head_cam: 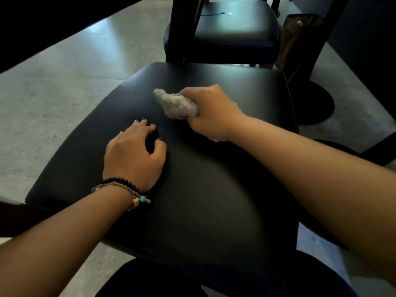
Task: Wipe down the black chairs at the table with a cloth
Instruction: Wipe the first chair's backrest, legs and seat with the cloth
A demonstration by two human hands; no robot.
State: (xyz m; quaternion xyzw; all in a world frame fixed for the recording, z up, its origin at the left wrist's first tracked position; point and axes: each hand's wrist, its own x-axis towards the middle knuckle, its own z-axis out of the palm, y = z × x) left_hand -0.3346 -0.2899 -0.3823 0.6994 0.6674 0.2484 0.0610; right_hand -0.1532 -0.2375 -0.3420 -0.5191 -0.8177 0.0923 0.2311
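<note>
I am wiping the near black chair seat [192,179] with the cloth.

My right hand [211,111] is gripping the bunched grey cloth [175,103] against the far middle of the seat, while my left hand [134,155] is resting fingers-down on it, holding nothing, likely bracing; a second black chair [233,28] is waiting beyond.

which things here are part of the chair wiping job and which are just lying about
Part of the job:
- cloth, bunched in the right hand
- near black chair seat, with the left hand resting on it
- far black chair

Just lying about:
- brown bag on the floor
- round table base
- thin cable on the far seat
</note>
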